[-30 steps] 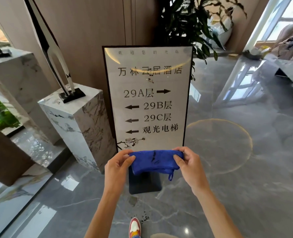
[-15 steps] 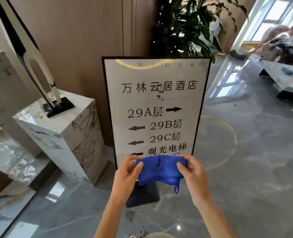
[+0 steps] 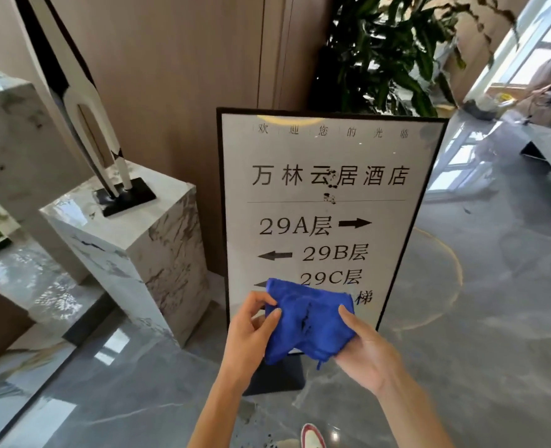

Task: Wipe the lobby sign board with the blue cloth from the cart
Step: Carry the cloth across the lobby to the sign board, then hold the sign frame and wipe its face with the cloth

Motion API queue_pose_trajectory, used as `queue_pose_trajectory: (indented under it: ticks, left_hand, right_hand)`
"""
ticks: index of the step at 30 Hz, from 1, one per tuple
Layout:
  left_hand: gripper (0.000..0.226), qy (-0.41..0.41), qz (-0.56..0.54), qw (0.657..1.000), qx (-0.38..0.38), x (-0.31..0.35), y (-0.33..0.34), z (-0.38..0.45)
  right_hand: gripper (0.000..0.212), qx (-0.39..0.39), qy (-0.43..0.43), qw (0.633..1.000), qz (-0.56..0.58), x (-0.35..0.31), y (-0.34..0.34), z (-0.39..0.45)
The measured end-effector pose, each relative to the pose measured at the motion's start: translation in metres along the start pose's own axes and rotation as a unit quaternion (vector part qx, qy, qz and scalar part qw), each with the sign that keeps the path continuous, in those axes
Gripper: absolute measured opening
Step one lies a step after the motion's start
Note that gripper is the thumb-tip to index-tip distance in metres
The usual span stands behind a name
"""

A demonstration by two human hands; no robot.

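The lobby sign board [image 3: 325,156], a white panel in a black frame with black lettering and arrows, stands upright on a black base in front of me. Dark smudges mark it near the middle of the title line. Both hands hold the folded blue cloth [image 3: 309,321] in front of the board's lower part. My left hand [image 3: 251,331] pinches its left edge, and my right hand [image 3: 364,344] grips its right side. The cloth hides the board's bottom lines. I cannot tell whether it touches the panel.
A marble pedestal [image 3: 138,253] with a black and white sculpture [image 3: 83,101] stands close on the left. A potted plant [image 3: 390,50] rises behind the board. Glossy grey floor [image 3: 461,318] stretches to the right. My shoe [image 3: 313,436] shows at the bottom.
The view has drawn closer to the board. Both hands have lifted the cloth higher, and it now covers the board's lowest text lines.
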State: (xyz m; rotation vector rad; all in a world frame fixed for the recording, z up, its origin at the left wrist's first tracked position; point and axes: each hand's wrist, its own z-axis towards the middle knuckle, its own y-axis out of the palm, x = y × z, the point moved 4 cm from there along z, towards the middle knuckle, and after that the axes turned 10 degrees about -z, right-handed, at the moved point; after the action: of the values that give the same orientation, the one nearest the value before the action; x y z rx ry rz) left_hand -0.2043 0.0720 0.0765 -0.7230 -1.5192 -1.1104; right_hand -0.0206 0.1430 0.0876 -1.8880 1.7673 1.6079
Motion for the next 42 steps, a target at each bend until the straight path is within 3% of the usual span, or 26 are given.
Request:
queue_pose_trajectory:
  ticks: [5, 13, 18, 23, 28, 32, 37, 42]
  left_hand:
    - [0.019, -0.019, 0.008, 1.0, -0.02, -0.003, 0.02, 0.014]
    - [0.016, -0.051, -0.036, 0.998, -0.025, -0.003, 0.057, 0.035]
    - [0.009, -0.052, -0.046, 0.997, -0.029, -0.004, 0.079, 0.044]
    - [0.018, -0.062, -0.055, 0.995, -0.05, -0.008, 0.092, 0.046]
    - [0.025, -0.051, -0.078, 0.995, -0.043, -0.001, 0.103, 0.046]
    - [0.021, -0.032, -0.096, 0.994, -0.046, 0.006, 0.11, 0.046]
    - [0.015, -0.017, -0.045, 0.998, -0.028, 0.018, 0.102, 0.051]
    - [0.023, 0.053, 0.047, 0.997, 0.022, 0.055, 0.065, 0.059]
  right_hand:
    - [0.06, -0.044, 0.026, 0.998, 0.032, 0.0, -0.006, 0.003]
    - [0.061, -0.065, 0.039, 0.997, 0.034, -0.023, -0.029, 0.001]
    - [0.052, -0.007, 0.014, 0.999, -0.035, -0.044, -0.051, -0.002]
    - [0.039, 0.019, -0.045, 0.997, -0.063, -0.073, -0.063, -0.014]
    - [0.05, 0.001, -0.052, 0.997, -0.059, -0.088, -0.057, -0.018]
    - [0.036, -0.022, -0.045, 0.998, -0.046, -0.085, -0.042, -0.016]
    - [0.043, -0.014, -0.045, 0.998, -0.049, -0.091, -0.037, -0.004]
    - [0.056, 0.059, -0.132, 0.976, -0.16, -0.136, -0.05, 0.005]
